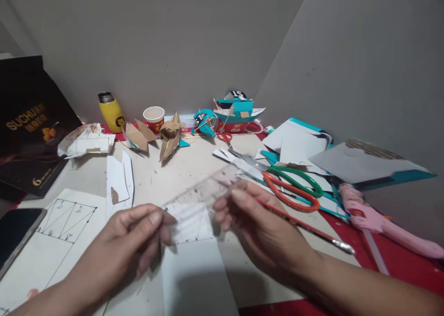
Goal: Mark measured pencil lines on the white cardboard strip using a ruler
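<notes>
Between my hands a clear ruler [194, 193] slants over a white sheet [192, 270], blurred by motion. My left hand [133, 237] pinches the ruler's lower left end. My right hand [255, 214] is closed around a red pencil [294, 221], whose silver end points down to the right. Its fingers are at the ruler's upper right part; I cannot tell whether they grip it too. Beneath the ruler, the sheet carries a few pencil lines and marks. To the left lies another sheet [86, 256] with a drawn rectangle divided by slanted lines and small handwritten labels.
Scissors [293, 189] with orange and green handles lie among card scraps [301, 140] on the right, beside a pink glue gun [367, 221]. Along the back stand a yellow bottle [111, 115], a paper cup [154, 116] and card boats [239, 110]. A phone [19, 235] lies far left.
</notes>
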Demonstrator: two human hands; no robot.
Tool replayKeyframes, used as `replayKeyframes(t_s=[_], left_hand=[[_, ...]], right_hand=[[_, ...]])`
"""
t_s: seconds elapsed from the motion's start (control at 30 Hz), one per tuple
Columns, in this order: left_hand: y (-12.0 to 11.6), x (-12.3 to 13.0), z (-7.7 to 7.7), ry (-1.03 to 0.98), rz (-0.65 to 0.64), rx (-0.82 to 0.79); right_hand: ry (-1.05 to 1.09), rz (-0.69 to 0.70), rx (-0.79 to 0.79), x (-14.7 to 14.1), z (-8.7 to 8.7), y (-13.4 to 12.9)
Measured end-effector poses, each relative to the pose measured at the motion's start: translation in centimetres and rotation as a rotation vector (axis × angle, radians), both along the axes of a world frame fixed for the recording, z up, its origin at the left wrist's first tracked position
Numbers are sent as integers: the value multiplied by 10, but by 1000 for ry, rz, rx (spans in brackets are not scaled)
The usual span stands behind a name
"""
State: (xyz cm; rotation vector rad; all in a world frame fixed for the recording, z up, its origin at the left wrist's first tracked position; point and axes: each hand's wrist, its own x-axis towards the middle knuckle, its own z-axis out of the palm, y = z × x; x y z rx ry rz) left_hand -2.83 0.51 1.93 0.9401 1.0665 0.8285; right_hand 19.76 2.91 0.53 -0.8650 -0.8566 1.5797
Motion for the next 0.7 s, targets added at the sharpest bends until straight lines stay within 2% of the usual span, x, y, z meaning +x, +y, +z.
replayKeyframes(t_s=[0.07,0.17,0.23,0.33,0.43,0.5,0.63,0.7], left_hand=[[8,-7,5,-8,7,-25],[21,-20,8,2,-119,-49],[28,-27,9,1,-128,-50],[33,-33,11,-2,-125,-86],[33,-34,12,68,-147,-122],[32,-33,12,105,-157,-131],[30,-31,8,109,-176,-97],[31,-30,4,95,-192,-88]], right_hand=[[-8,-122,32,5,5,6],[-54,-171,53,10,10,15],[-86,-202,59,11,8,19],[-116,-368,74,12,4,23],[-256,-450,175,14,2,20],[-510,-317,378,16,2,13],[-1034,213,934,16,1,-5],[-1179,354,1032,13,-1,-12]])
